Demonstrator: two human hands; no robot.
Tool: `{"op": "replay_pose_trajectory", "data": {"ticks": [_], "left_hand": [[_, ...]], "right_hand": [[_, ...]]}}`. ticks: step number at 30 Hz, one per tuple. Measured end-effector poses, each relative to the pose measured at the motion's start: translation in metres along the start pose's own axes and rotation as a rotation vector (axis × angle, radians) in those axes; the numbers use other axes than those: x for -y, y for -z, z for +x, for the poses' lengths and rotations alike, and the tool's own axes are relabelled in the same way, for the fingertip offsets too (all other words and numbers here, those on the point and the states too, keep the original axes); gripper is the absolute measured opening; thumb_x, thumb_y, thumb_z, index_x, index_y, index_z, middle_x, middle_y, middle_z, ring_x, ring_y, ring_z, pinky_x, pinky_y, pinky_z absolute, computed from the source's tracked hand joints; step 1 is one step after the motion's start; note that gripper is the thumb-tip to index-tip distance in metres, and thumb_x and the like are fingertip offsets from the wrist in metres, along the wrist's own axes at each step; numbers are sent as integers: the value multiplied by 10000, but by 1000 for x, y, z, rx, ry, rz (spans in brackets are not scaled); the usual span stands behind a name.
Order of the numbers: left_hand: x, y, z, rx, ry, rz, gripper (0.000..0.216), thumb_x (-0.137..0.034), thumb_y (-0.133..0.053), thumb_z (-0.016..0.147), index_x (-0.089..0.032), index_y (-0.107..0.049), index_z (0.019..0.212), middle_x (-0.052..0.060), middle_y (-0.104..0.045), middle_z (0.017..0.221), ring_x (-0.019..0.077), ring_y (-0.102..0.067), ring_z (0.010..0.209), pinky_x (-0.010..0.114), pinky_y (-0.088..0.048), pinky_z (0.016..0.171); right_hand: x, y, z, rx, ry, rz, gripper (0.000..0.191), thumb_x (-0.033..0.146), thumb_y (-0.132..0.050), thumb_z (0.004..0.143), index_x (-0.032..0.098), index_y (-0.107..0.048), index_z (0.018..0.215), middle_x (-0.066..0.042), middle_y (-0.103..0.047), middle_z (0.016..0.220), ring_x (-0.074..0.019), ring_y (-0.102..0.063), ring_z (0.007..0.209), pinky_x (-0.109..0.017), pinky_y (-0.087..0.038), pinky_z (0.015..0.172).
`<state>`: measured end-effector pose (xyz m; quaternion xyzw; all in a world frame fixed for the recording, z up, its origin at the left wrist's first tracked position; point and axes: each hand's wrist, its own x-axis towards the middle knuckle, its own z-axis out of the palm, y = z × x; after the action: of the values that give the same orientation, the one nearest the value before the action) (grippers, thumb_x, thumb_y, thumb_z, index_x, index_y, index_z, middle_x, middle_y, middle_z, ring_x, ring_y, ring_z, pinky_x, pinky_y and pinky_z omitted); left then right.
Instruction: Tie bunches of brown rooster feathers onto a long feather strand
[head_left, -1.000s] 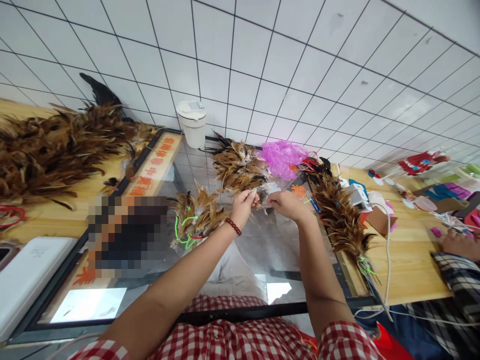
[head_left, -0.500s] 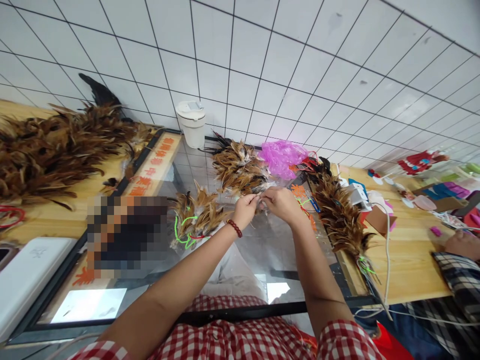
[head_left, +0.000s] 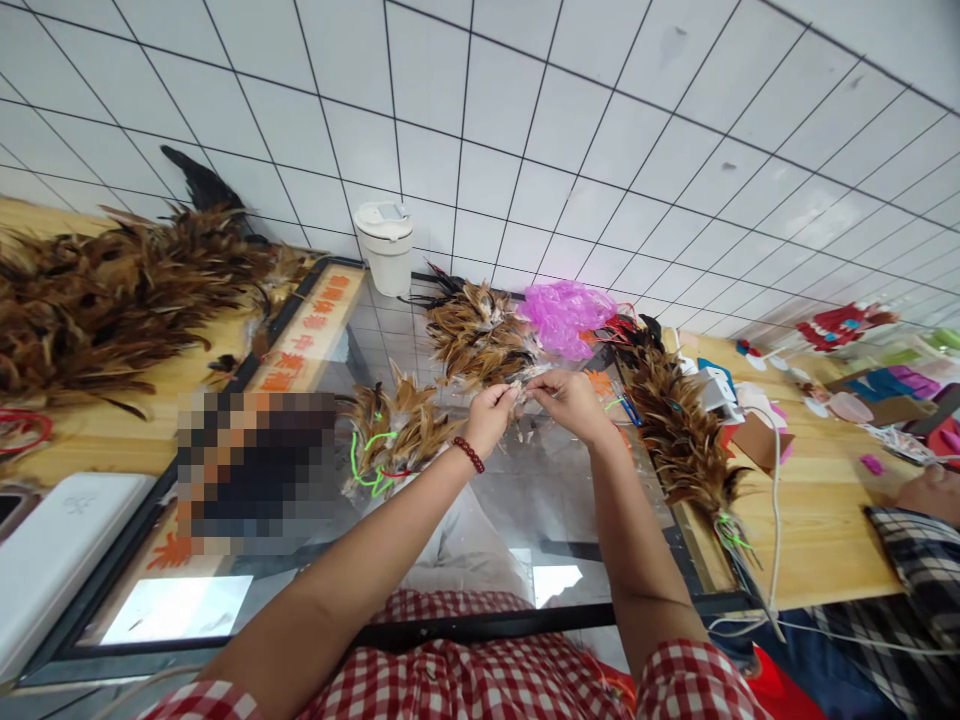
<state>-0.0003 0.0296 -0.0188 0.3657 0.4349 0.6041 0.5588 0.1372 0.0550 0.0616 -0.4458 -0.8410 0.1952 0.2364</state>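
Over the glass tabletop, my left hand (head_left: 490,420) is closed in a pinch, with a red bead bracelet on its wrist. A small pale feather (head_left: 517,389) shows at its fingertips, partly hidden. From the other side my right hand (head_left: 566,405) pinches at the same feather, fingertips close to the left ones. Just beyond the hands lies a pile of brown feathers (head_left: 480,335). Left of my left hand is a smaller feather bunch (head_left: 405,420) with bright green string (head_left: 367,470) around it.
A white lidded cup (head_left: 386,250) stands by the tiled wall. Beyond my right hand is a crumpled pink plastic bag (head_left: 566,315). A long tied feather bundle (head_left: 679,420) lies right; a large feather heap (head_left: 112,300) covers the left table. A co-worker's sleeve (head_left: 919,560) is far right.
My right hand has drawn back slightly from the left, and its fingers have stretched out more. The pale feather between the fingertips shows more now. Other things have stayed in place.
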Motion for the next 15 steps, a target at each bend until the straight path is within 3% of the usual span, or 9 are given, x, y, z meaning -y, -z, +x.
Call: {"op": "replay_pose_trajectory", "data": {"ticks": [3, 11, 15], "left_hand": [[-1, 0, -1, 43, 14, 25, 230, -367, -647, 759, -141, -676, 728, 4, -613, 596, 107, -541, 586, 221, -439, 602], [-3, 0, 1, 72, 96, -218, 303, -422, -717, 686, -136, -628, 731, -17, -573, 613, 77, -501, 521, 227, -453, 543], [-3, 0, 2, 28, 46, -178, 283, -409, -708, 703, -138, -634, 726, -22, -574, 604, 64, -486, 512, 204, -424, 526]], "right_hand": [[0, -3, 1, -9, 10, 23, 157, 173, -592, 816, 203, -745, 826, -32, -726, 776, -138, -638, 704, -239, -446, 695], [-8, -10, 2, -67, -49, 218, 184, 315, -640, 807, 188, -721, 915, -51, -725, 820, -157, -651, 729, -270, -494, 699], [-7, -14, 2, 32, -85, 431, 238, 394, -650, 798, 189, -712, 900, -42, -726, 811, -167, -672, 725, -296, -524, 718]]}}
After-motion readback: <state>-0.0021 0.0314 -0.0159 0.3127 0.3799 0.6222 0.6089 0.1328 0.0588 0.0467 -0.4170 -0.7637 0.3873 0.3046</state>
